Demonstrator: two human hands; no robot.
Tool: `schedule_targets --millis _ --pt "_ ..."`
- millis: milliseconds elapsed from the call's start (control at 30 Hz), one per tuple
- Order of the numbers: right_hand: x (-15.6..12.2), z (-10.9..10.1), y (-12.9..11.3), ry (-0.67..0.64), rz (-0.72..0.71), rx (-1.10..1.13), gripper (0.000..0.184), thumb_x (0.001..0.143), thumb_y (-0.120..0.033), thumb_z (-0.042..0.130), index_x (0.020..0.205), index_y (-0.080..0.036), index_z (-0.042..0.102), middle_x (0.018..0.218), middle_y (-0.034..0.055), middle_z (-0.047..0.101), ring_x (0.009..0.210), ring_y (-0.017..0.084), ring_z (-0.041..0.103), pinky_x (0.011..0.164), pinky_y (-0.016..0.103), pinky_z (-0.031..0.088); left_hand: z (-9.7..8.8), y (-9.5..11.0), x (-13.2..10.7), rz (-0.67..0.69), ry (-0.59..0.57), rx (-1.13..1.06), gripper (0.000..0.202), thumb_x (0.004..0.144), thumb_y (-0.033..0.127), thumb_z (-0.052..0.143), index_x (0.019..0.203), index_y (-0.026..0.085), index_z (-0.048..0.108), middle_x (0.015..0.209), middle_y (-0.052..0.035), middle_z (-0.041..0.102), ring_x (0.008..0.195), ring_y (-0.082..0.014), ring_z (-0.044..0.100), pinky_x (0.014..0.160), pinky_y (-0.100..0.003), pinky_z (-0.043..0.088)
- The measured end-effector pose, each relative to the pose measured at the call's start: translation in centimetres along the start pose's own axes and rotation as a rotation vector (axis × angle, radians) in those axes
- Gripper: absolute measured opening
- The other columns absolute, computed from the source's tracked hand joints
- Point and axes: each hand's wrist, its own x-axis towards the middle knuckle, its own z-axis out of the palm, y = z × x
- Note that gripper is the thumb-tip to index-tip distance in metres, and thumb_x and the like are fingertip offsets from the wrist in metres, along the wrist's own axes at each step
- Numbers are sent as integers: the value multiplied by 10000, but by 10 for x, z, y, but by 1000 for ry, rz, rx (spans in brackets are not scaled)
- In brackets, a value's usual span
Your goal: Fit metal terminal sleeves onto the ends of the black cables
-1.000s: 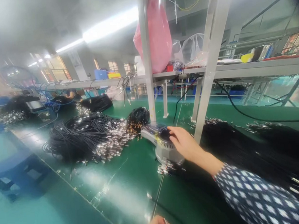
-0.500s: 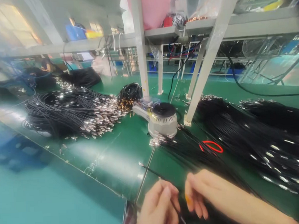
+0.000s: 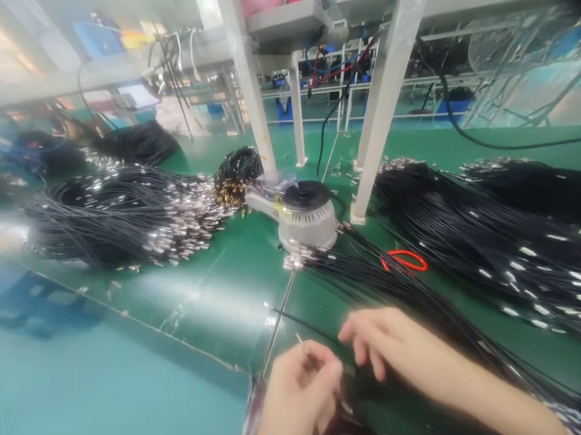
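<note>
My left hand is at the bottom centre, its fingers pinched on a thin black cable whose metal tip points up and left. My right hand is close beside it to the right, fingers curled down onto the same cable bundle; what sits between its fingertips is too small to make out. Both hands hover over the near edge of the green table. A grey tape dispenser with a black round top stands just beyond them.
Large heaps of black cables with metal ends lie left and right. A red-handled pair of scissors lies on the cables. White frame posts rise behind the dispenser. A blue stool stands on the teal floor at left.
My right hand left the tape dispenser and came back to meet my left hand at the near edge. The view tilted down. Both hands now work on one cable.
</note>
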Motion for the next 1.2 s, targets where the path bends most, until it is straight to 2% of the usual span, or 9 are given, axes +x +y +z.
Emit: schedule_targets --millis 100,233,400,500,600,667,800,967,1200 --pt "-4 15 10 16 -47 207 381 876 -502 547 842 -160 713 775 47 713 729 183 633 660 262 459 0 0 1 5 33 -27 367 693 433 793 692 142 570 504 52 525 325 8 306 358 -145 164" --pt "-8 29 14 37 37 273 238 799 -373 647 797 -145 715 739 53 725 685 186 623 613 266 442 1 -1 0 3 51 -32 340 718 409 783 716 136 581 510 54 522 346 1 327 370 -140 207" --pt "-5 19 13 133 17 273 278 795 -418 646 724 -153 684 682 42 678 659 186 584 623 294 436 3 0 -3 38 -5 -132 368 770 427 735 979 157 598 680 8 626 395 -54 500 410 -169 360" --pt "-3 12 9 135 -14 268 269 786 -420 656 700 -166 676 700 44 676 702 201 581 677 322 432 3 0 -4 29 -69 -159 273 830 404 678 873 148 593 680 -23 661 431 -102 589 469 -214 457" --pt "-2 12 3 85 -69 262 218 781 -361 652 671 -174 667 710 35 663 721 201 574 710 335 421 0 -1 -6 -17 -122 -89 263 822 354 696 731 144 566 560 -24 658 395 -117 597 437 -204 445" --pt "-2 14 0 62 -79 250 187 774 -321 648 658 -175 653 706 26 645 717 194 567 700 331 414 -2 -1 -7 -48 -136 -72 281 792 342 728 700 151 544 562 -30 677 385 -120 605 414 -191 424" --pt "-2 16 -4 24 -74 233 159 772 -280 645 654 -174 633 682 15 641 697 183 567 694 326 408 -4 -1 -10 -60 -158 -39 278 792 353 721 697 138 574 584 -40 682 373 -104 590 406 -183 405" --pt "-1 16 -5 -14 -54 255 150 757 -286 662 671 -169 625 656 9 626 670 176 570 672 317 425 -6 0 -12 -44 -178 0 279 816 370 693 713 120 627 510 -13 623 378 -102 575 420 -183 412" --pt "-1 17 -5 -16 -45 271 148 766 -268 662 666 -170 613 657 0 613 667 159 558 657 295 434 -3 4 -13 -78 -174 -18 300 756 392 744 715 118 629 535 -23 638 365 -99 568 402 -179 401"
